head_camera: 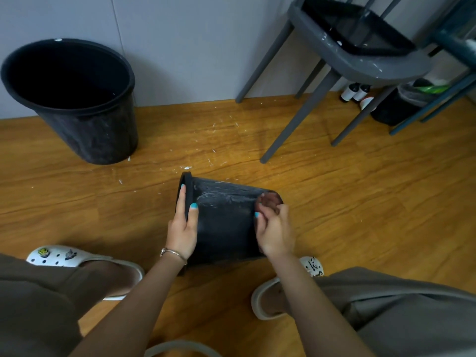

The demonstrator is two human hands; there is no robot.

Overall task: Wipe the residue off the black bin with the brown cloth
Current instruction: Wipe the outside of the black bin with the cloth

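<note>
- Wooden floor (pixel 360 202) in orange-brown planks carries everything, with white flecks scattered across the stretch between the two bins.
- Grey chair (pixel 360 63) stands at the upper right; one is plain to see, and the blue-green legs beside it may belong to a second.
- Black bins number two in open view: an upright bin (pixel 77 99) against the wall at upper left, well apart from the hands, and the black bin (pixel 224 222) being cleaned, lying on its side between the person's feet.
- That black bin's long axis runs left to right across the person, rim to the left and base to the right; whitish residue streaks its upper wall between the two hands.
- Two hands are on it. The left hand (pixel 184 228) grips the rim, fingers over the lip and thumb on the outer wall, steadying it.
- The right hand (pixel 274 233) is closed around the brown cloth (pixel 269 200), pressing it on the wall near the base end.
- One cloth, so the right hand is the nearer one to wipe; I judge the next stroke should run leftward toward the rim, over the streaks.
- Two white clogs (pixel 64 256) flank the bin.
- Two small bottles (pixel 354 92) stand under the chair.
</note>
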